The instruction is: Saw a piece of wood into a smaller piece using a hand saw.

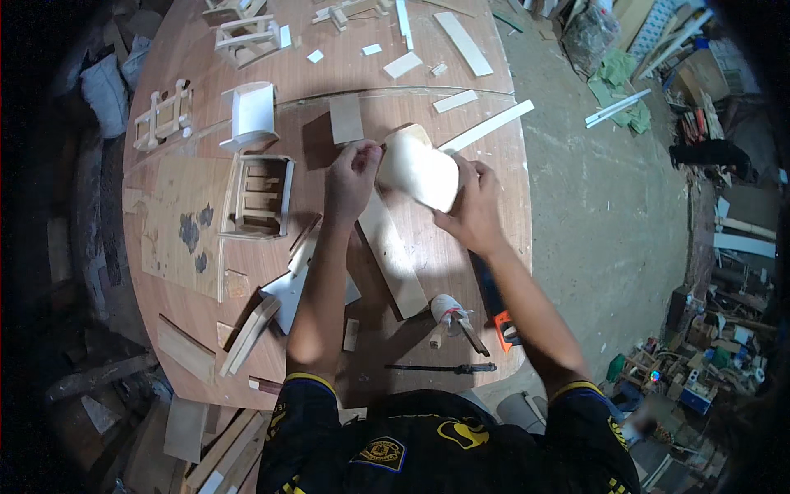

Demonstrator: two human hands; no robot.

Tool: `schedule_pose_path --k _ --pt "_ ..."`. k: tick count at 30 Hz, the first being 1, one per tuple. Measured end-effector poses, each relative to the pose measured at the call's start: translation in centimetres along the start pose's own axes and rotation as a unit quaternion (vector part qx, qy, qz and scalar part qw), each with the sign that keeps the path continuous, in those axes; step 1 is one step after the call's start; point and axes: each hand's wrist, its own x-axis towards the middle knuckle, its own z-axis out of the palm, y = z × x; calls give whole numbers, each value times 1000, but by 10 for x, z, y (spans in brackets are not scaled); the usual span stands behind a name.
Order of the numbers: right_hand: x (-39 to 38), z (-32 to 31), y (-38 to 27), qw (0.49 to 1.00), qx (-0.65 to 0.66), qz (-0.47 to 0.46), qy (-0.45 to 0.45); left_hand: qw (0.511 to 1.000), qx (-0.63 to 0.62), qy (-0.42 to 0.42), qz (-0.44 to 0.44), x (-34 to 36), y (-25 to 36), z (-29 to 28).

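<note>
Both your hands are over the worktop [313, 70], set apart, with a pale wooden piece [420, 169] between them. Piece: rounded corners, upper face glaring under the light; position right of the worktop's middle, nearer the right edge than the left.

Right hand [475, 206]: clasped on the piece's right edge, thumb at the lower corner, fingers along the side. Left hand [354, 177]: fingers curled in at the piece's left edge; whether they grip it, you cannot tell from this view.

Around your hands: a rectangular block [346, 119] lies just beyond the left hand; a long board [391, 263] slants from below the piece toward the near edge; a thin strip [498, 121] runs beyond the right hand and reaches the right edge. A slatted frame [263, 198] lies left of your left forearm, a small white chair [253, 114] beyond it. Near right corner: an orange-handled saw [504, 331], partly under your right forearm. Left of it, a white can [445, 306]; along the near edge, a slim dark tool [444, 368].
</note>
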Motion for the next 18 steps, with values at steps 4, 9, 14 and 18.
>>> schedule_pose_path --k 4,9,14,18 --pt "18 -60 0 958 -34 -210 -193 873 -315 -295 -227 -20 12 -26" --pt "47 -40 -12 952 -58 -254 -162 859 -287 -360 -224 -56 -22 -17" --pt "41 -1 7 962 131 -105 -217 777 -485 -216 -338 -68 0 23" --pt "18 25 11 980 44 -134 -140 857 -377 -153 -315 -78 -7 46"
